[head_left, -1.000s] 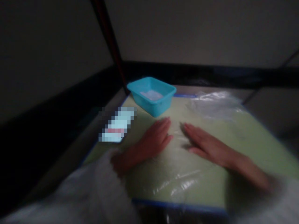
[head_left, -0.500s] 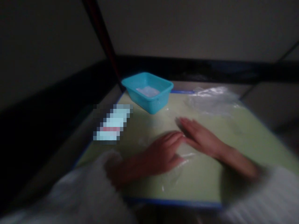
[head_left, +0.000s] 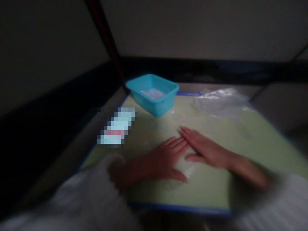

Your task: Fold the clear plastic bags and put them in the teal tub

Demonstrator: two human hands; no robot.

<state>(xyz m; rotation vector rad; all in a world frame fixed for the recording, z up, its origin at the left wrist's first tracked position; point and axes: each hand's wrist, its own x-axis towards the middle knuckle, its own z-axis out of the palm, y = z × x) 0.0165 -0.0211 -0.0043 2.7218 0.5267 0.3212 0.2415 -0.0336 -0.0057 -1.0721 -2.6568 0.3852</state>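
Observation:
Both my hands lie flat on a clear plastic sheet (head_left: 185, 165) spread over a pale green mat (head_left: 216, 179). My left hand (head_left: 168, 158) has its fingers stretched out, pointing up and right, palm down on the folded plastic. My right hand (head_left: 204, 147) is also flat and open, fingers pointing left, its fingertips just above those of the left hand. The plastic between and under the hands looks bunched into a small whitish patch. Both wrists wear white sleeves.
A turquoise plastic tub (head_left: 154, 93) with something white inside stands at the mat's far left corner. More crumpled clear plastic (head_left: 221, 101) lies at the far right. A pixelated flat object (head_left: 116, 126) lies on the left edge. Dark frame rails border the table.
The plastic spread wide under my hands has been drawn into a smaller patch. My left hand moved right and nearer, then flattened; my right hand shifted left until the fingertips met.

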